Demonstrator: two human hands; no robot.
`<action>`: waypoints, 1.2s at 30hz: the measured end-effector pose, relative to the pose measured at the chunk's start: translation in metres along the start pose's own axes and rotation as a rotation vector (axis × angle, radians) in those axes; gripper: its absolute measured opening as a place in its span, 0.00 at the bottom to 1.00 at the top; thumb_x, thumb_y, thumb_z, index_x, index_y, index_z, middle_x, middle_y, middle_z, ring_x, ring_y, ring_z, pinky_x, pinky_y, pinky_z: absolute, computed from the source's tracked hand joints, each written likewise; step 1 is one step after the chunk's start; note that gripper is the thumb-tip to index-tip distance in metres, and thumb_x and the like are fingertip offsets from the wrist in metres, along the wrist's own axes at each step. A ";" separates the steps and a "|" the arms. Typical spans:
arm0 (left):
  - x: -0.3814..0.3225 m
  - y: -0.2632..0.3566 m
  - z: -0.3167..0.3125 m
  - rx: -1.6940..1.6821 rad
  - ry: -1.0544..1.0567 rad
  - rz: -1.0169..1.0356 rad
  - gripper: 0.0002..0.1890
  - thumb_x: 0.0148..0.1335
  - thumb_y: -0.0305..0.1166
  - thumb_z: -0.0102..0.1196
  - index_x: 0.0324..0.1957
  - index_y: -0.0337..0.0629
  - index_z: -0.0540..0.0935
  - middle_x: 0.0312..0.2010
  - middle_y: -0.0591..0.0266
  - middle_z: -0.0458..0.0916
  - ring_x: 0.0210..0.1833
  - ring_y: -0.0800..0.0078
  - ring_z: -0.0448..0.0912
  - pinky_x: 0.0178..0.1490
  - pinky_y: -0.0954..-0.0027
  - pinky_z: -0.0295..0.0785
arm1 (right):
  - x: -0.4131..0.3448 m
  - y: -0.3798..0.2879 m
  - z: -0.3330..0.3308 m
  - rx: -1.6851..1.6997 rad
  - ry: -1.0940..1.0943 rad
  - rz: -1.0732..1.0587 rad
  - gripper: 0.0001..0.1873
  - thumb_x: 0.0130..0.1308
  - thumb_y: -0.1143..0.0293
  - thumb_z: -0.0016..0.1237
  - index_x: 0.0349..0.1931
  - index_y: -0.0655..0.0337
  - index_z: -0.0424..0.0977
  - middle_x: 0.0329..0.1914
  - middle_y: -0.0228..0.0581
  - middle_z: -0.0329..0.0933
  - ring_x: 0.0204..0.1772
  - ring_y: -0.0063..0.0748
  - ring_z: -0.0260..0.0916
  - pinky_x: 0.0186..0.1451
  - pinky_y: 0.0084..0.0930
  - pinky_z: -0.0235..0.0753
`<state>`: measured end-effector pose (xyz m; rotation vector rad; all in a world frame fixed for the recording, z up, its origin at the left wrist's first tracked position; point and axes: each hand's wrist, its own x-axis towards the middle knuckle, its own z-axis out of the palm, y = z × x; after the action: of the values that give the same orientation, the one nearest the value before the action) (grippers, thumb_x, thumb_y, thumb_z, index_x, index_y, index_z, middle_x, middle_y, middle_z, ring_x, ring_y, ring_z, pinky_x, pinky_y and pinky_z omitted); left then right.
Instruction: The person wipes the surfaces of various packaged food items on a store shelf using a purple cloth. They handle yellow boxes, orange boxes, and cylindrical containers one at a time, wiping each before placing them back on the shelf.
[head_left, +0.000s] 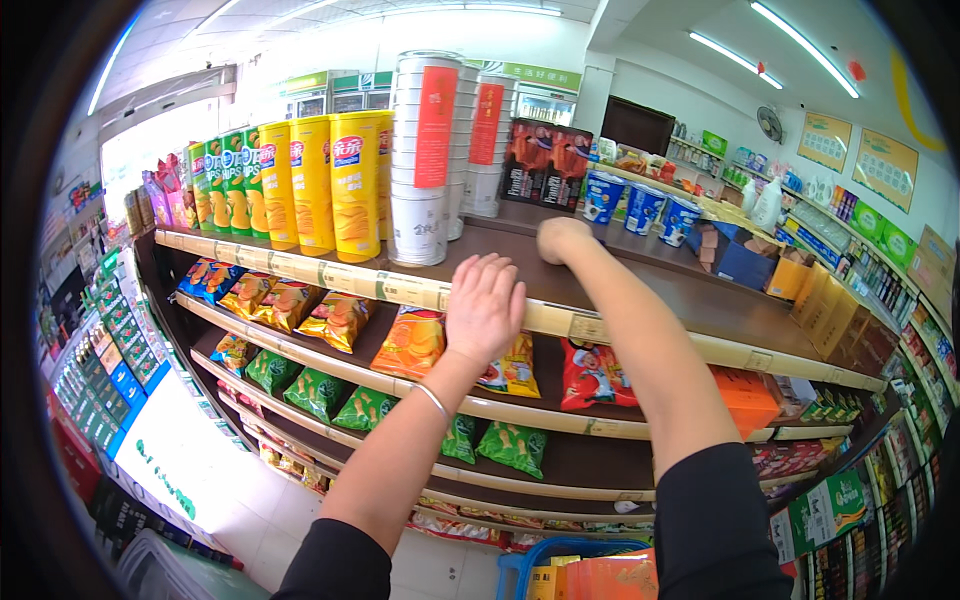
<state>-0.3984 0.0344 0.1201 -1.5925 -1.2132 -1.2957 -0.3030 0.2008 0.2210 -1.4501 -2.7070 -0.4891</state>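
My left hand (486, 304) lies palm down across the front edge of the top shelf (491, 251), fingers stretched towards the back and holding nothing visible. Farther back, my right hand (561, 238) is bent down at the wrist over the shelf board. Its fingers are curled out of sight, so what they hold, if anything, is hidden. Left of my hands stands a tall stack of white tubs (418, 225) with red labels. Behind the right hand are black printed boxes (544, 165). Blue-and-white cups (643, 208) stand in a row to its right.
Yellow chip canisters (356, 187) and green chip canisters (234, 184) line the shelf's left part. Lower shelves hold orange snack bags (409, 345), red snack bags (596, 375) and green snack bags (514, 448). Gold boxes (832, 307) stand at right. A blue basket (532, 559) with boxes is below.
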 end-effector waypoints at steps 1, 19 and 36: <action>-0.002 -0.005 -0.002 0.012 0.009 -0.004 0.11 0.62 0.31 0.55 0.45 0.38 0.79 0.48 0.56 0.81 0.58 0.58 0.77 0.69 0.53 0.64 | 0.003 -0.033 -0.016 0.009 -0.019 -0.020 0.16 0.60 0.72 0.48 0.47 0.63 0.84 0.54 0.53 0.82 0.57 0.49 0.81 0.57 0.41 0.80; -0.002 -0.005 -0.001 -0.042 0.008 -0.015 0.07 0.62 0.32 0.56 0.39 0.40 0.78 0.40 0.56 0.78 0.50 0.57 0.76 0.66 0.53 0.65 | 0.010 -0.022 -0.003 0.292 0.135 -0.617 0.24 0.61 0.74 0.52 0.59 0.56 0.78 0.54 0.50 0.79 0.61 0.51 0.74 0.65 0.36 0.72; -0.003 -0.002 -0.001 -0.076 0.062 -0.003 0.07 0.63 0.31 0.55 0.39 0.39 0.78 0.45 0.56 0.80 0.55 0.57 0.76 0.67 0.54 0.63 | -0.147 0.236 0.037 -0.295 -0.355 0.251 0.15 0.61 0.74 0.47 0.44 0.64 0.84 0.53 0.55 0.81 0.58 0.52 0.78 0.59 0.42 0.76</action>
<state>-0.4005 0.0339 0.1177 -1.5923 -1.1408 -1.3976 -0.0227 0.2147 0.2215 -2.1038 -2.7285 -0.6980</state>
